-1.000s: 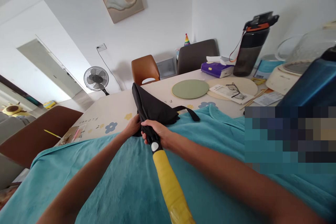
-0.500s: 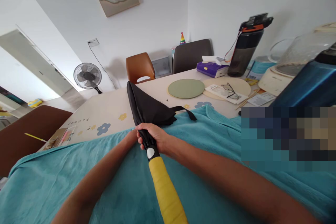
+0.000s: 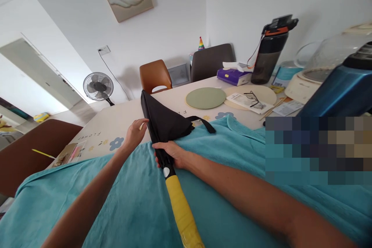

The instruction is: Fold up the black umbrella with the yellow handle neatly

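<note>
The right hand (image 3: 171,153) has its fingers wrapped closed around the black folded umbrella (image 3: 162,122), clamping it just above the yellow handle (image 3: 180,211), which runs down toward the camera. The umbrella lies on a teal towel (image 3: 122,201) spread over the surface (image 3: 122,118), its tip pointing away toward the brown chair (image 3: 155,75). The left hand (image 3: 134,131) sits beside the canopy's left edge, fingers loosely open and curled, tips at the black fabric and gripping nothing. A black strap (image 3: 205,123) trails off the canopy to the right, resting on the towel. Farther back on the surface sit a green round mat (image 3: 205,97), a pair of glasses (image 3: 253,99) on a paper, a purple tissue box (image 3: 234,76) and a dark bottle (image 3: 271,52). A standing fan (image 3: 98,86) is by the wall.
</note>
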A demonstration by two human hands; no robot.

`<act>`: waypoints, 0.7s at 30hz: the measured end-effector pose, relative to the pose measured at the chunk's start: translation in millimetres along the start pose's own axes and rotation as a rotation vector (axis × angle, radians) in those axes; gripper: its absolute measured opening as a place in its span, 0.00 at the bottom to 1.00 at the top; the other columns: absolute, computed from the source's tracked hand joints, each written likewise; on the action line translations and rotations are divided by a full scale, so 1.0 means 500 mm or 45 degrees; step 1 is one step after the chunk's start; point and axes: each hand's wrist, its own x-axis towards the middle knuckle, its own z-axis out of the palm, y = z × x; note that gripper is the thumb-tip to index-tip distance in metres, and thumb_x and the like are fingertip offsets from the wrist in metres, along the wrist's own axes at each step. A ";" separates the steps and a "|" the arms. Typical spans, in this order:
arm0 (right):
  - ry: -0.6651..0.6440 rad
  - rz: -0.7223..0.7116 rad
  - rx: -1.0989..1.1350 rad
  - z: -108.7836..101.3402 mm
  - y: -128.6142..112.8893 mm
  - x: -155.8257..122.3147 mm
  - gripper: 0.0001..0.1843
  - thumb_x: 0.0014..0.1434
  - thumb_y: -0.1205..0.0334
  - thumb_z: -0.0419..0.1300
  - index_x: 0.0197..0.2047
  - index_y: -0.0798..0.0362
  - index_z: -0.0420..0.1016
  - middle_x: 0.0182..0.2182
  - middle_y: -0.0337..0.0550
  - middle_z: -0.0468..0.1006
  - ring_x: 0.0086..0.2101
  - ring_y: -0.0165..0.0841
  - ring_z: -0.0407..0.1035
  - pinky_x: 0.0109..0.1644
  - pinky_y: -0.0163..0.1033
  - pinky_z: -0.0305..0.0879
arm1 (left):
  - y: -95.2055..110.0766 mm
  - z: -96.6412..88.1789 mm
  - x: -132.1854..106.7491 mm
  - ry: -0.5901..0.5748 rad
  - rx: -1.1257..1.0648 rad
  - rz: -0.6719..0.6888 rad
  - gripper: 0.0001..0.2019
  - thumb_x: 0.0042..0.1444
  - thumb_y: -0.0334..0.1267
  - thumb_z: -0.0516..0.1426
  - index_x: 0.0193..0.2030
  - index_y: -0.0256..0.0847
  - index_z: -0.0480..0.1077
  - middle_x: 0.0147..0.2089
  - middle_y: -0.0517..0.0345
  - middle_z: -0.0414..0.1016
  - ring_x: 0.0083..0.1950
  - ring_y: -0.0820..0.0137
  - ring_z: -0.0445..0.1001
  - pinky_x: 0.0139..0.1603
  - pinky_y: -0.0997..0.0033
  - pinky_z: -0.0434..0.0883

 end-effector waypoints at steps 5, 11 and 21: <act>-0.033 -0.007 -0.042 -0.001 0.000 0.000 0.06 0.56 0.66 0.58 0.29 0.58 0.66 0.18 0.39 0.69 0.18 0.31 0.67 0.19 0.38 0.69 | 0.114 0.083 0.064 -0.252 -0.029 0.475 0.15 0.59 0.35 0.48 0.47 0.38 0.72 0.50 0.52 0.74 0.54 0.67 0.68 0.59 0.66 0.63; -0.084 -0.029 -0.029 -0.003 0.000 -0.001 0.05 0.55 0.66 0.56 0.29 0.58 0.67 0.18 0.40 0.70 0.18 0.32 0.66 0.19 0.38 0.68 | 0.171 0.170 0.116 -0.718 0.154 0.704 0.22 0.53 0.25 0.47 0.52 0.44 0.70 0.56 0.56 0.71 0.60 0.65 0.63 0.62 0.55 0.56; -0.060 0.013 -0.018 -0.002 -0.005 -0.004 0.06 0.56 0.66 0.57 0.28 0.58 0.66 0.20 0.39 0.70 0.19 0.29 0.66 0.20 0.36 0.69 | 0.183 0.089 0.106 -0.152 -0.149 0.489 0.11 0.54 0.29 0.48 0.40 0.40 0.68 0.40 0.55 0.74 0.40 0.70 0.71 0.42 0.70 0.68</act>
